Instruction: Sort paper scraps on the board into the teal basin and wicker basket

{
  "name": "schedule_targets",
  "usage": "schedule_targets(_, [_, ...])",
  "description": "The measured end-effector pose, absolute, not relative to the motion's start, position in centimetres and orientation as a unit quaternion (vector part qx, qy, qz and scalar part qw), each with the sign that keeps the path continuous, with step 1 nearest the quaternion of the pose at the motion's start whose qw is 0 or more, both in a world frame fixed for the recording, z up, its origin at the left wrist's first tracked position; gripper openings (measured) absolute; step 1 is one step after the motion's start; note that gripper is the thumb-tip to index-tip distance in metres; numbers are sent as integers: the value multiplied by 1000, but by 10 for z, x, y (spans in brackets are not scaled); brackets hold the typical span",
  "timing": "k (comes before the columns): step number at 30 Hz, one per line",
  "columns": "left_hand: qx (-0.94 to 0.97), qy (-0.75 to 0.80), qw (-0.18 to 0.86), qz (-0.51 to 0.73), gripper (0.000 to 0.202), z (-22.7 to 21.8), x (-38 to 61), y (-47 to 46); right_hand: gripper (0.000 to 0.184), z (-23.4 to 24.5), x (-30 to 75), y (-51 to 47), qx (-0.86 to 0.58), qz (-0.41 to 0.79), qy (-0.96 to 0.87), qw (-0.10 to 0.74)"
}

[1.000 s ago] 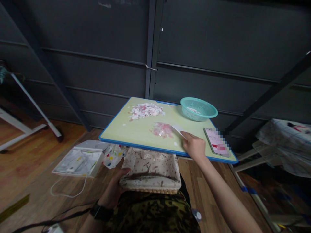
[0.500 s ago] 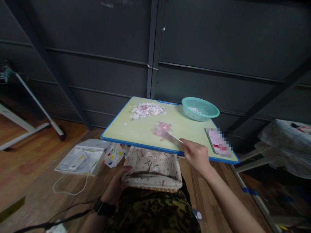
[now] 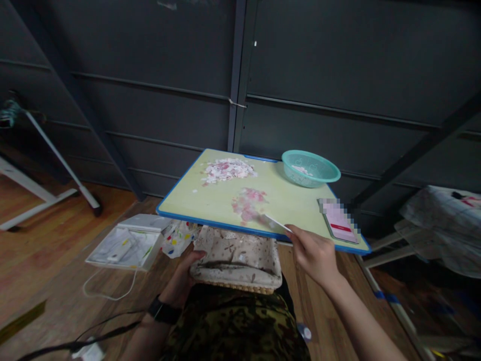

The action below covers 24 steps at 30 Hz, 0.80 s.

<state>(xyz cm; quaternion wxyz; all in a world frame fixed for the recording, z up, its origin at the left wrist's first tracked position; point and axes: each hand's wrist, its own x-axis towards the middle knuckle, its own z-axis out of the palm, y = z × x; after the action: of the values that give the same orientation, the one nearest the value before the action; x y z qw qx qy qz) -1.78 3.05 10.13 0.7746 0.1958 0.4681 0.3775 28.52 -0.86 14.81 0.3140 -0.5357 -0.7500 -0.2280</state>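
Observation:
My right hand (image 3: 313,253) pinches a thin, flat white strip (image 3: 277,222), whose exact kind I cannot make out. Its tip is at the right side of a loose spread of pink and whitish flakes (image 3: 246,206) on the pale yellow board (image 3: 210,203) with a blue rim. My left hand (image 3: 187,271) grips the left side of a fabric-lined wicker basket (image 3: 236,279), thumb over its rim. This basket sits at my lap, just under the board's front edge. A larger heap of white and pink flakes (image 3: 229,170) lies at the board's back left.
A turquoise plastic colander (image 3: 310,170) with some pale flakes stands at the board's back right. In front of it lies a phone (image 3: 340,223). An open white box (image 3: 124,248) with a cable is on the floor, left. Dark metal panels (image 3: 169,115) stand behind the board.
The pink flakes have spread toward the board's front edge. My right hand and the white strip have moved slightly right and nearer to me. My left hand still grips the basket.

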Motion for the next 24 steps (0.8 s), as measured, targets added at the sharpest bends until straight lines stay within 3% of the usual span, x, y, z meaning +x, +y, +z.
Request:
schedule_targets(11, [200, 487, 752, 397, 46, 101, -16, 35, 25, 160, 251, -13, -450, -96, -813, 357])
schedule_targets(15, [206, 482, 743, 416, 42, 101, -16, 36, 19, 168, 266, -13, -510, -185, -750, 379])
schedule_targets(18, [210, 495, 724, 431, 42, 102, -17, 37, 17, 170, 281, -17, -571, -256, -707, 331])
schedule_targets(24, [218, 502, 702, 456, 47, 100, -21, 40, 19, 164, 284, -20, -586, -226, -708, 323])
